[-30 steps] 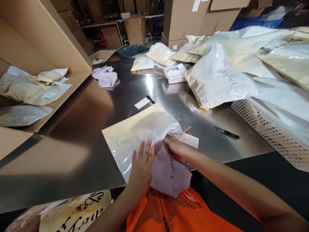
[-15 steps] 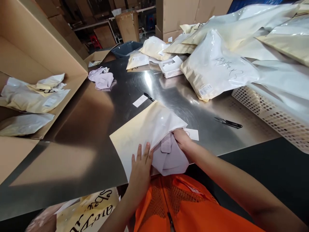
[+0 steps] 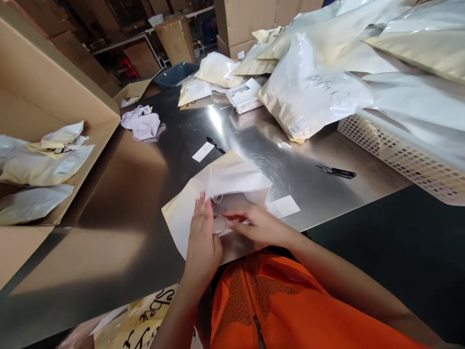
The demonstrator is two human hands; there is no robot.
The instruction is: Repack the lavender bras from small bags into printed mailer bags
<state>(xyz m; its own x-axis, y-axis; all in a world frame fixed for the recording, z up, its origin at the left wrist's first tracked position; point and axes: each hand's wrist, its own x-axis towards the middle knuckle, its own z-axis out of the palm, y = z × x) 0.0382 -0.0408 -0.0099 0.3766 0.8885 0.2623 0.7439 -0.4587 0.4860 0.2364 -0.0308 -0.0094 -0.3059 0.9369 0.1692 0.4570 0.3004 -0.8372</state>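
Note:
A pale plastic mailing bag (image 3: pixel 232 169) lies on the metal table with its mouth towards me. Part of a lavender garment (image 3: pixel 220 225) and thin cord loops show at the opening; most of the garment is hidden inside. My left hand (image 3: pixel 201 232) rests along the left edge of the mouth, fingers stretched out. At the opening, the bent fingers of my right hand (image 3: pixel 254 224) close on the garment's edge, slightly blurred. A white card (image 3: pixel 283 207) lies just right of the bag. Beyond the bag are a black pen (image 3: pixel 215 144) and a small white label (image 3: pixel 203 151).
Black thread snips (image 3: pixel 336 171) lie to the right, near a white plastic basket (image 3: pixel 399 162) under stuffed bags (image 3: pixel 316 92). On the left, a cardboard box (image 3: pixel 92 87) holds packed bags. Another lavender garment (image 3: pixel 141 122) lies beside it. A small white basket (image 3: pixel 249 103) stands at the back.
The lavender garment that bulged out of the bag has gone mostly inside. My right hand has moved left across the mouth, which gapes wider. My left fingers have come closer together.

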